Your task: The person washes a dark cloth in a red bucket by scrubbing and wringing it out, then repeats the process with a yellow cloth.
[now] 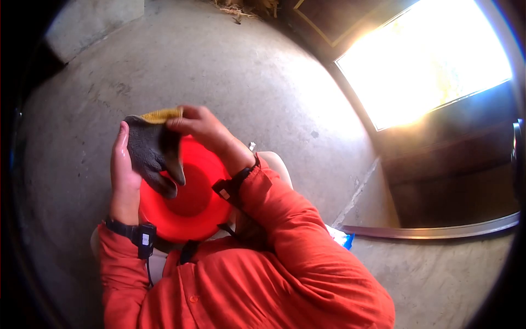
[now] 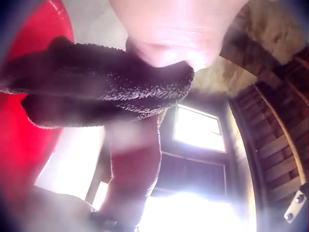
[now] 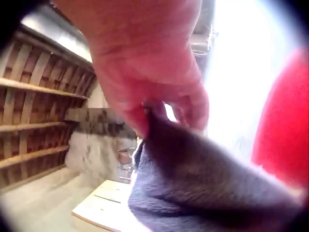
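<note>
A dark grey fuzzy cloth (image 1: pixel 155 153) with a yellow edge (image 1: pixel 160 115) hangs between both hands above a red bowl (image 1: pixel 189 205) on the person's lap. My left hand (image 1: pixel 121 164) holds the cloth's left side against its palm. My right hand (image 1: pixel 194 123) pinches the cloth's top corner between thumb and fingers. The left wrist view shows the cloth (image 2: pixel 104 82) under the hand, with the red bowl (image 2: pixel 24 135) at the left. Up close in the right wrist view, fingertips (image 3: pixel 149 108) pinch the cloth (image 3: pixel 203 183), and the bowl (image 3: pixel 285 135) is at the right.
A bare concrete floor (image 1: pixel 230 71) lies all around. A bright doorway (image 1: pixel 427 55) opens at the upper right, with a metal threshold strip (image 1: pixel 433 230) below it. A blue and white object (image 1: pixel 342 237) peeks out beside the right arm. Orange sleeves (image 1: pixel 296 241) fill the lower frame.
</note>
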